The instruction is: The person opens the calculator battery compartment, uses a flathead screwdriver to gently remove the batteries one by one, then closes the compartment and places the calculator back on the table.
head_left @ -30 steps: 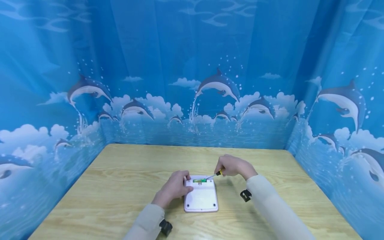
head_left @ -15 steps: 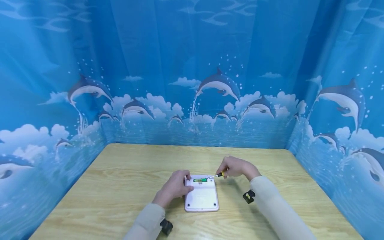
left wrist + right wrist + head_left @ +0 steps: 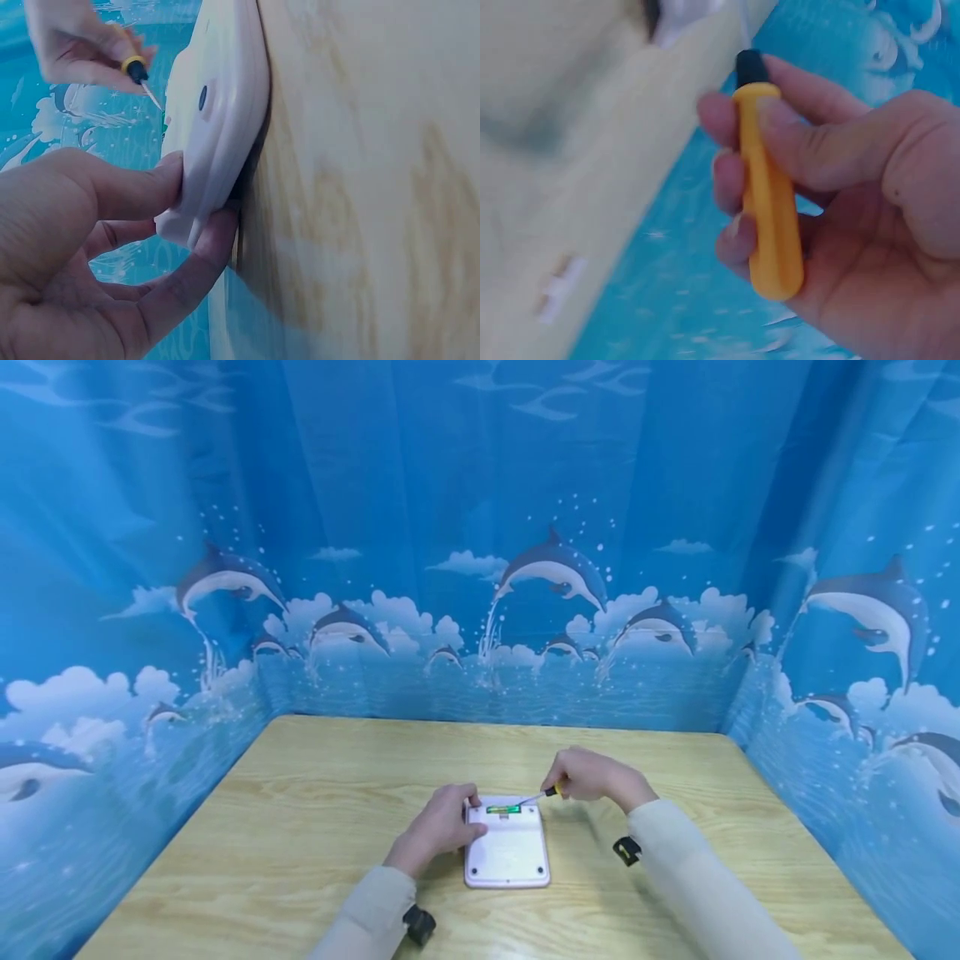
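Note:
A white flat device (image 3: 507,856) with dark round feet lies back side up on the table. In a slot near its far edge sits a green battery (image 3: 503,810). My left hand (image 3: 437,828) grips the device's left edge, thumb on top and a finger beneath, as the left wrist view shows. My right hand (image 3: 595,774) holds a screwdriver (image 3: 772,202) by its yellow handle, thumb and fingers around it. The screwdriver's thin shaft slopes down to the battery's right end; whether the tip touches the battery is too small to tell.
The wooden table (image 3: 337,760) carries the device. A blue dolphin-print curtain (image 3: 420,527) stands behind the table and along both sides. In the right wrist view a small blurred white and brown item (image 3: 559,289) shows near the table's edge.
My right hand and the screwdriver shift slightly right, then stay nearly in place, the shaft's angle changing a little. The left hand keeps its grip, and the whole head view has drifted slightly.

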### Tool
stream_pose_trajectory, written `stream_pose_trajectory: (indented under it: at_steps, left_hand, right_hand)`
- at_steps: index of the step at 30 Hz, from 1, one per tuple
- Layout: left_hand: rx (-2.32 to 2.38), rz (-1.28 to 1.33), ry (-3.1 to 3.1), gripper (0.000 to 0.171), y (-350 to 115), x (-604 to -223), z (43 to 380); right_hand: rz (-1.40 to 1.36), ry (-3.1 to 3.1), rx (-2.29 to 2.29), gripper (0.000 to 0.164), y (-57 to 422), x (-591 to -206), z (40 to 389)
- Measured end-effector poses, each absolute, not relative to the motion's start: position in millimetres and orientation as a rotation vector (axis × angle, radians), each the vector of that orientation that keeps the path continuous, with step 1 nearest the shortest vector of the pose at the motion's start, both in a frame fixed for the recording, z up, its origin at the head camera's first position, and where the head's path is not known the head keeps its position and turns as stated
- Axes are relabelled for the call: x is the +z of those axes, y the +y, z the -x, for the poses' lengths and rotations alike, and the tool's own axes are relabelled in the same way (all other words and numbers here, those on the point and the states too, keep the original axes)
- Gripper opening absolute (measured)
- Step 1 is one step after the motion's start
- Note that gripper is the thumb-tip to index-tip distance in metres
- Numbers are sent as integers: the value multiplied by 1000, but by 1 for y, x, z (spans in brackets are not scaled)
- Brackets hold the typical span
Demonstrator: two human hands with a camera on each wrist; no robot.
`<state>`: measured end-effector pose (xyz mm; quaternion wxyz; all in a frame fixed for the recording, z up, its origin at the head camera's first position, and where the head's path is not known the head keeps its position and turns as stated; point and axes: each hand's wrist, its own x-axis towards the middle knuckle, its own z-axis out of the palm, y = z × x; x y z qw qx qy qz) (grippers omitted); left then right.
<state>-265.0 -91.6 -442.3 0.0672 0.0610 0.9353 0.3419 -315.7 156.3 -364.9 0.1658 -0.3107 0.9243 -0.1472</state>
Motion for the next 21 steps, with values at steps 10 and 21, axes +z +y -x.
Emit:
stream_pose_trajectory:
  at_steps: [10,21]
  left_hand:
    - [1052,-193,2798,23,-90,-442,265]
    - [1058,-197,2786,23,-91,-441,264]
  right_hand:
    - [749,2789,66,25,109,-331,295]
    - [681,2774,343,27,79,-328,294]
